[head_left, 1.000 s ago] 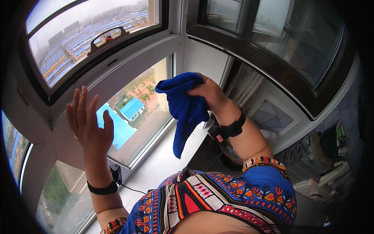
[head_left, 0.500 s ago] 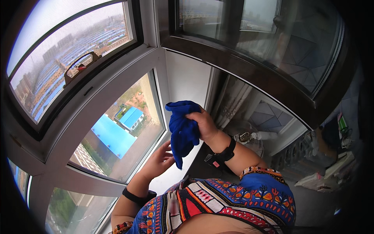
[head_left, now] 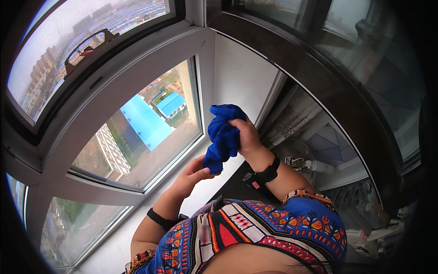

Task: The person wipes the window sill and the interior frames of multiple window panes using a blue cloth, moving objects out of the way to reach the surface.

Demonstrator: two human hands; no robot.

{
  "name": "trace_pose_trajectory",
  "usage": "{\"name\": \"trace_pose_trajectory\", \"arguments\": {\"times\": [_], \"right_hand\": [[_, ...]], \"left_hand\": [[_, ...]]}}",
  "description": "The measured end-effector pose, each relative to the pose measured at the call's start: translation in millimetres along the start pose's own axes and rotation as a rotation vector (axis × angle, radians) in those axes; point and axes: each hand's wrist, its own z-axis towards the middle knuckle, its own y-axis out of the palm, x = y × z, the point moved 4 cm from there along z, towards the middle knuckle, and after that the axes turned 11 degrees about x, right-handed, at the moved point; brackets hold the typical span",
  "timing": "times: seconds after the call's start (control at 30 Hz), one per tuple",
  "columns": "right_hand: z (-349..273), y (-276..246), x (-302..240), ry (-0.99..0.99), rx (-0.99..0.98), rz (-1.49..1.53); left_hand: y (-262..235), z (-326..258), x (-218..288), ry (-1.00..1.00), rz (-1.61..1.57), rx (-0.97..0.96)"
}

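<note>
At the bottom of the frame we see our patterned blue garment [head_left: 273, 233]. Just above it, our left hand [head_left: 194, 176] pinches the hanging lower end of the blue cloth [head_left: 223, 137], pulling it taut. At centre frame our right hand [head_left: 246, 137] is clenched round the cloth's bunched top. Beyond, the white window frame [head_left: 132, 91] and glass pane [head_left: 141, 132] fill the upper left.

Single head-worn fisheye view is looking down and forward from close above the person's chest, facing a window corner [head_left: 200, 68]; edges are bending strongly at the rim.
</note>
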Motion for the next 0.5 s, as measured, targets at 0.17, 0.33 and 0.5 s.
{"name": "trace_pose_trajectory", "arguments": {"times": [0.17, 0.33, 0.5], "right_hand": [[88.5, -46.0, -41.2, -0.078, 0.117, -0.012], [172.1, -55.2, -80.1, -0.475, 0.069, -0.242], [180.8, -7.3, -99.0, -0.758, 0.185, -0.430]], "left_hand": [[20.2, 56.0, -37.6, -0.037, 0.095, 0.265], [18.8, 73.3, -55.4, -0.024, 0.134, 0.377], [-5.7, 47.0, -52.9, 0.007, 0.095, 0.476]]}}
